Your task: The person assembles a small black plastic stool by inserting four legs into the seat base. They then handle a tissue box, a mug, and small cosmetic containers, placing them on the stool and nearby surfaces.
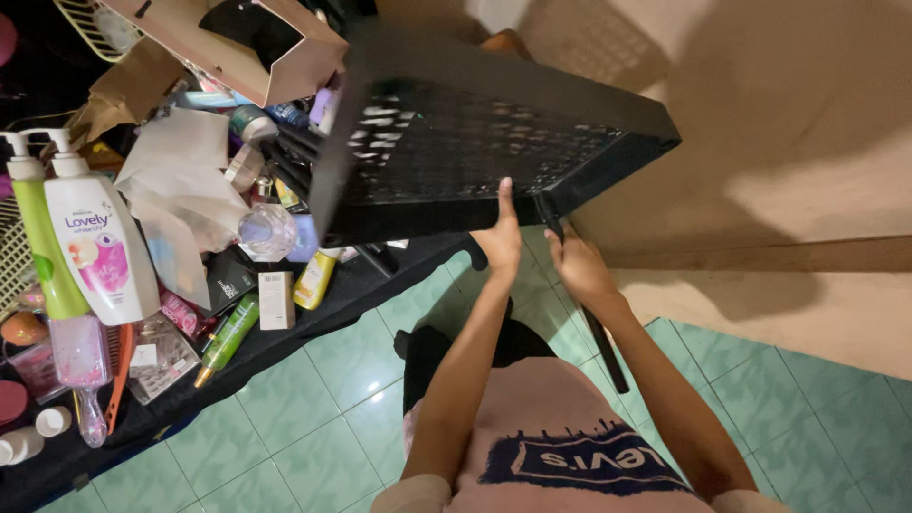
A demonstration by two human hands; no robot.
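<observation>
A black perforated plastic shelf panel (pixel 456 142) is tilted up in front of me. My left hand (pixel 499 239) grips its near edge, thumb pointing up along the side. To the right of it, my right hand (pixel 576 264) is closed around a thin black rod (pixel 608 351). The rod's top end meets the panel's edge near the left hand, and its lower end slants down toward the tiled floor. Both forearms reach up from the bottom of the view.
On the left, a low black-covered surface (pixel 285 332) holds two pump lotion bottles (pixel 95 247), crumpled white paper (pixel 176 180), small boxes, tubes and a pink hairbrush (pixel 81 366). An open cardboard box (pixel 256 43) sits above them. The floor is teal tile (pixel 323 437), with a beige wall (pixel 798 142) at right.
</observation>
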